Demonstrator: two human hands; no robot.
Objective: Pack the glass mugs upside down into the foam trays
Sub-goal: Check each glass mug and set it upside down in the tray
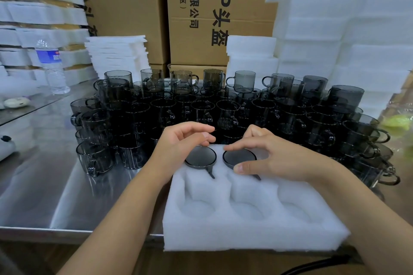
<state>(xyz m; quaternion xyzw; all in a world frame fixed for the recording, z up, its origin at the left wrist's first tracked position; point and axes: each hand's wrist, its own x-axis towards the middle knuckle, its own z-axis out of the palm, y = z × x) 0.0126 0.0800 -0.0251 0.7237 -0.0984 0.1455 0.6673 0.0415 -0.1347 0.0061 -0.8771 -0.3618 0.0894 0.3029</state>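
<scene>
The left mug (200, 157) and the middle mug (240, 156) are sitting bottom-up in the far row of the foam tray (245, 236), their handles pointing near into slits – so the rims are being protected inside the pockets. The right hand (274, 156) is pinching the middle mug's base between thumb and fingertips, probably seating it deeper. The left hand (178, 143) is hovering over the left mug with curled fingers; touching or not, I cannot tell. The near pockets are waiting empty. Beyond the tray, loose mugs (223, 109) are crowding the steel table (55, 185) – upright, within easy reach.
</scene>
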